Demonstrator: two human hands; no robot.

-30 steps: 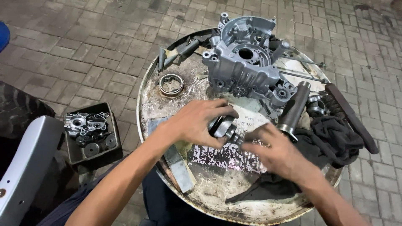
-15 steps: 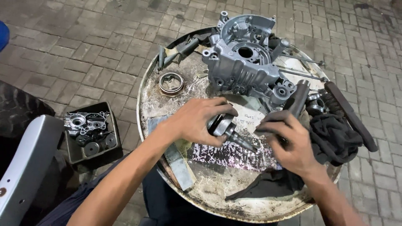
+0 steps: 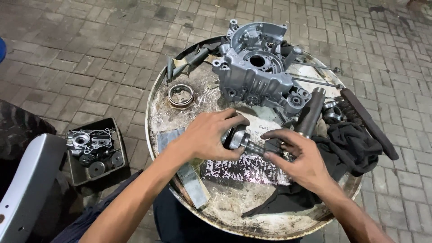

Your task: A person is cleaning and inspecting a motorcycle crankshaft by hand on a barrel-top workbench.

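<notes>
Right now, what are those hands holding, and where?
The left hand grips a metal shaft part by its round end; the right hand pinches its thin shaft.

Greasy shafted metal part (image 3: 240,139), held level

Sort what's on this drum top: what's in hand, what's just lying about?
In hand:
left hand
right hand
shaft part, held between both

Lying about:
engine case
bearing ring
black rag
dark cylinder
tray of parts, on the paving

Left hand (image 3: 208,136) palm down, fingers curled in a firm grasp, right hand (image 3: 302,158) just beside it, fingers pinching, both bare forearms reaching forward
</notes>
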